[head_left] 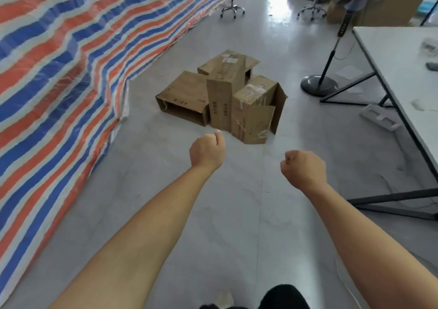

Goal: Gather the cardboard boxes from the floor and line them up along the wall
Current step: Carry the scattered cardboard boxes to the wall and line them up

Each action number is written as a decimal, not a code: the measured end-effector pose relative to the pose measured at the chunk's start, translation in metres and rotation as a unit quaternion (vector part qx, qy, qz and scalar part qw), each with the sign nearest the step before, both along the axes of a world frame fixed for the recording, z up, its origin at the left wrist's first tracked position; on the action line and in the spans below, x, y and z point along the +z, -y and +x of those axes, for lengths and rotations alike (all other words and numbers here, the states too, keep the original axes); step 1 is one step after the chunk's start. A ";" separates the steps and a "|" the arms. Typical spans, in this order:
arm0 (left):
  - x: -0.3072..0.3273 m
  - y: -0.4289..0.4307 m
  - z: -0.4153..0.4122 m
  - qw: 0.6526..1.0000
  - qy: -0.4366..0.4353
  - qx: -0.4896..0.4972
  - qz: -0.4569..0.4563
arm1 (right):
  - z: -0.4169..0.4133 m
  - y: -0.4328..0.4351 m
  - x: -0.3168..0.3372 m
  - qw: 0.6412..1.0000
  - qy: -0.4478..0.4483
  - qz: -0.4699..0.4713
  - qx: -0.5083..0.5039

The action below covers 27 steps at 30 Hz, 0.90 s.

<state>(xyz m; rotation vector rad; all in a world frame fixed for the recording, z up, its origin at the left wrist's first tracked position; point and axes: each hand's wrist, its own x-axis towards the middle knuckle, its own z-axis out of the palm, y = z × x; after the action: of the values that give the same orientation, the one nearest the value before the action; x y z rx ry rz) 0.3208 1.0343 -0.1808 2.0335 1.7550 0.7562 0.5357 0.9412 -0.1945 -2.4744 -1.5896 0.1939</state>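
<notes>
On my far left the striped tarp (54, 71) hangs down and spills onto the floor (166, 202). My left hand (207, 151) is out ahead of me, curled into a loose fist with nothing in it. Beyond it the boxes (220, 95) sit bunched together on the floor, touching one another, near the tarp's edge; one lies on its side with its open end toward me, another stands upright in the middle. My right hand (304, 168) is also fisted and empty, well short of the pile. Further right stand a fan (331, 57) and the tabletop (400, 71).
</notes>
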 end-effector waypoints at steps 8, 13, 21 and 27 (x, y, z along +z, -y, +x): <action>-0.032 -0.188 0.192 0.998 0.029 0.006 -0.055 | 0.186 -0.180 -0.046 0.999 -0.028 0.003 -0.034; -0.042 -0.284 0.268 0.992 0.054 0.064 -0.098 | 0.270 -0.293 -0.059 0.998 -0.032 -0.053 0.015; -0.068 -0.429 0.308 0.978 0.052 0.118 -0.162 | 0.330 -0.477 -0.073 0.988 -0.027 -0.109 0.103; -0.147 -0.560 0.343 0.950 0.083 0.128 -0.271 | 0.355 -0.610 -0.133 0.985 -0.042 -0.136 0.096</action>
<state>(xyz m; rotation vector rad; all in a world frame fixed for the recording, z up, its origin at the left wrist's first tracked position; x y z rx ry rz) 0.6640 1.5939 -0.3276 1.3624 1.8869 0.4296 0.8911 1.5513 -0.3273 -2.4597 -1.8750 0.5724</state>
